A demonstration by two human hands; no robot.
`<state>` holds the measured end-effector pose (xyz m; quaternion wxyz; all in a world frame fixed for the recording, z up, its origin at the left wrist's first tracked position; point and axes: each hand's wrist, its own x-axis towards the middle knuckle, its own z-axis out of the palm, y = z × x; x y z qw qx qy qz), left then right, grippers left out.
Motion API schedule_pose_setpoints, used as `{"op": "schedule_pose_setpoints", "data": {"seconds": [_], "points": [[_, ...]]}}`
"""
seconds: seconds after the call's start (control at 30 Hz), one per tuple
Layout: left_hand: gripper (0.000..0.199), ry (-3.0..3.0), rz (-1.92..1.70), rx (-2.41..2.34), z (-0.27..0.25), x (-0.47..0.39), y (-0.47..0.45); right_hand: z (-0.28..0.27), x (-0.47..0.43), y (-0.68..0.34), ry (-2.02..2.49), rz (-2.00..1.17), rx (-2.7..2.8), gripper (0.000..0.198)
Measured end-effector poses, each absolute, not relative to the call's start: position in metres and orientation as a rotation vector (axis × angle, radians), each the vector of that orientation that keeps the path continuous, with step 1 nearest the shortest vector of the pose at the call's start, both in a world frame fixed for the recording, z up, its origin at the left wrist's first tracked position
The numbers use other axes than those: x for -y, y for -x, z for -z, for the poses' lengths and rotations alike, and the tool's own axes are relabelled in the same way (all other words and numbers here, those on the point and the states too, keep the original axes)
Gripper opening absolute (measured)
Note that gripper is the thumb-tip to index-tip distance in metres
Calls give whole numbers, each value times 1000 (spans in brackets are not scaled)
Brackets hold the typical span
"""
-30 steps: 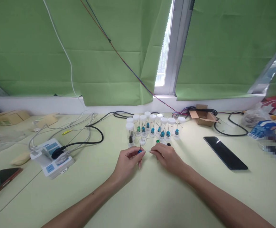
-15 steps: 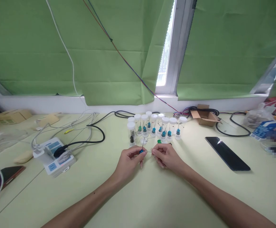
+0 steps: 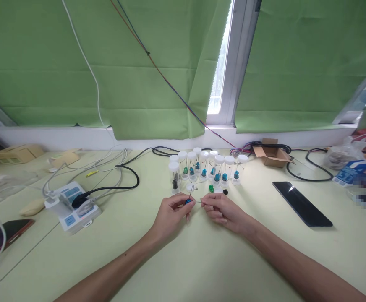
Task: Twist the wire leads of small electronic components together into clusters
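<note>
My left hand is closed, pinching a small blue piece with a thin bent metal wire standing up from it. Opposite it, my right hand has its thumb and forefinger pressed on the end of a thin metal rod. The rod spans the narrow gap between both hands; whether it joins the blue piece is hidden by my fingers. Just beyond lie a small green piece, a black piece and a white cap. Several clear tubes with white lids stand behind, holding similar blue, green or black pieces.
On the left sits a white power strip with plugs and tangled cables, near a phone. A black phone lies to the right. Farther back are an open cardboard box and black cable loops.
My right hand has turned slightly and its fingers have shifted, uncovering the black piece behind it. The left hand keeps its place with the blue piece.
</note>
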<state>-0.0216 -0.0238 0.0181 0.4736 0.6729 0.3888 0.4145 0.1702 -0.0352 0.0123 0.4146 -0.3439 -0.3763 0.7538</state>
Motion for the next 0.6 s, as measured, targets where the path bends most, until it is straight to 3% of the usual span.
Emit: {"op": "schedule_pose_setpoints", "data": {"seconds": [0.27,0.6], "points": [[20,-1611,-997,-969,-14,21,26,-7,32,-166,880,-1669,1167,34],[21,-1430,-1002,-1005,-21,21,26,-4,37,-168,1009,-698,1815,13]]}}
